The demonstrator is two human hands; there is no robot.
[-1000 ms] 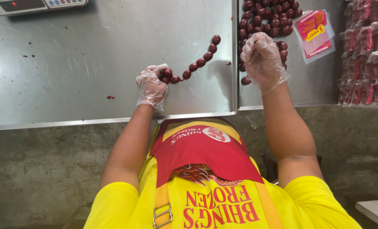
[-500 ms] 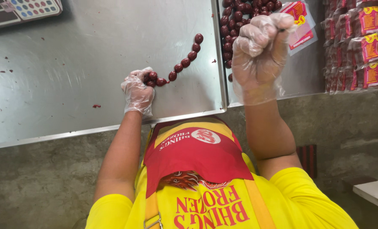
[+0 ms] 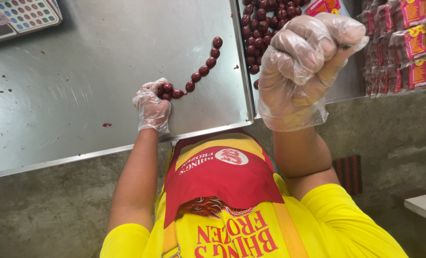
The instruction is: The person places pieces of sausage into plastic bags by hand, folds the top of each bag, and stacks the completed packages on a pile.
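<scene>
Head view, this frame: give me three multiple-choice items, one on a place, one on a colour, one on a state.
1. Where does the string of dark red round sausages lie?
A. on the steel table
B. on the floor
C. in a bowl
2. What colour is the person's shirt?
A. blue
B. yellow
C. white
3. How is the right hand?
A. flat on the table
B. raised, closed in a fist
C. spread open

Answers: 1 A, the links rest on the bare steel table by the left hand. 2 B, the sleeves are yellow. 3 B, the gloved fingers are curled shut above the table.
</scene>
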